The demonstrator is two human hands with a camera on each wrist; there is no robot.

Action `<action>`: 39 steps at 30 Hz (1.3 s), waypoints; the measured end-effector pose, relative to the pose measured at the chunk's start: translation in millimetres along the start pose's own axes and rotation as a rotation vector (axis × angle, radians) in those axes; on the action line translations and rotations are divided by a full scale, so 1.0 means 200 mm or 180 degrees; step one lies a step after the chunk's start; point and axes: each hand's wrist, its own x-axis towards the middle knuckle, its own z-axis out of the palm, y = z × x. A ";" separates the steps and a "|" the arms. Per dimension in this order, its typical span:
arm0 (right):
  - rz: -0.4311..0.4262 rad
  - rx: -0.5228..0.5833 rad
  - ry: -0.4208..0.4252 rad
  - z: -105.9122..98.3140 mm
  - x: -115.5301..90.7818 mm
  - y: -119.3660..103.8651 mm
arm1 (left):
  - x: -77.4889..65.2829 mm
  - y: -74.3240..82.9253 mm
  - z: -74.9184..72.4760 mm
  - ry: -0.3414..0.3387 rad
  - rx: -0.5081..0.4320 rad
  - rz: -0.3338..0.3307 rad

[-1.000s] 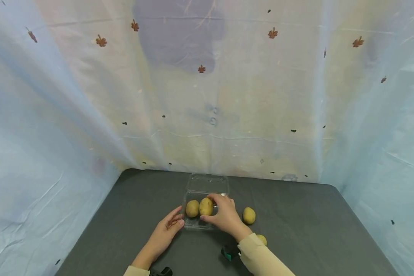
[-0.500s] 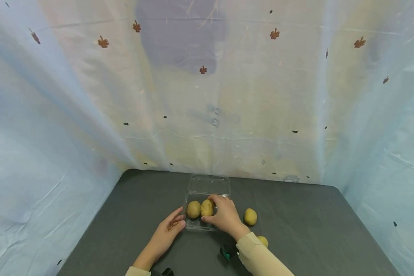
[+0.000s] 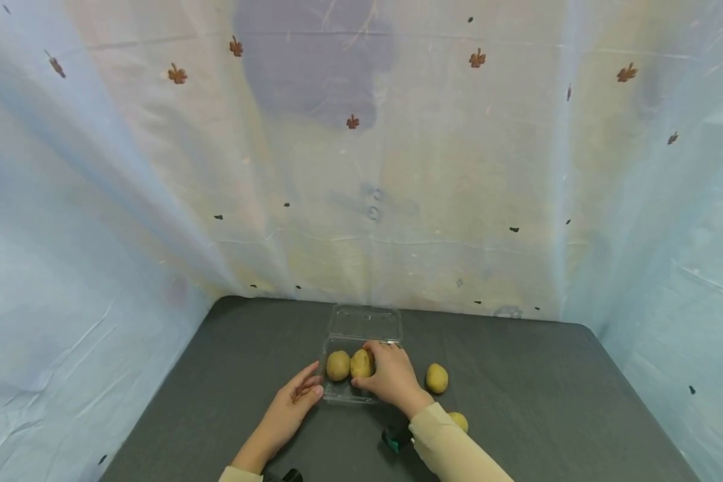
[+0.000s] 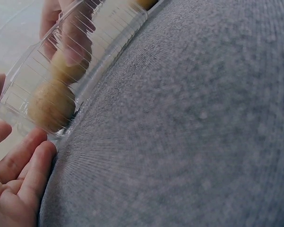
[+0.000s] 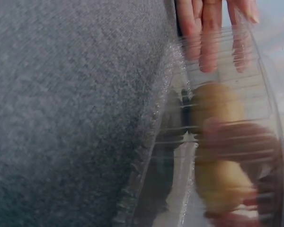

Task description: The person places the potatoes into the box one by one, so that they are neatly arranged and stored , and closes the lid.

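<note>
A clear plastic container (image 3: 361, 400) sits on the dark table with its lid folded back. Inside, two potatoes lie side by side. My right hand (image 3: 394, 378) reaches into it and holds the right-hand potato (image 3: 359, 363) between thumb and fingers. The other potato (image 3: 338, 366) rests at the container's left end. My left hand (image 3: 283, 412) is at the container's left side, its fingers fairly straight. In the left wrist view the fingertips (image 4: 38, 137) touch or almost touch the clear end wall, close to the left potato (image 4: 49, 106). Ridged plastic blurs the right hand in the right wrist view.
To the right of the container, a potato (image 3: 436, 379) lies on the table (image 3: 530, 388). Another potato (image 3: 459, 421) is partly hidden behind the right sleeve. A black and green device (image 3: 395, 439) is by the right wrist. Printed plastic sheeting (image 3: 367, 261) hangs behind the table.
The right hand and its potato have sunk very slightly inside the container. Otherwise only a small shift of the whole view shows; the left hand keeps its place.
</note>
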 end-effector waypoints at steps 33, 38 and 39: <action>0.0098 0.0432 0.0344 -0.23 -0.17 0.11 | 0.01 -0.02 0.00 0.0082 0.0047 -0.0056; 0.0269 0.0350 0.0449 -0.27 -0.23 0.19 | 0.01 -0.01 0.01 0.0121 0.0051 -0.0055; 0.0300 0.0348 0.0453 -0.27 -0.24 0.20 | 0.01 -0.01 0.01 0.0133 0.0052 -0.0059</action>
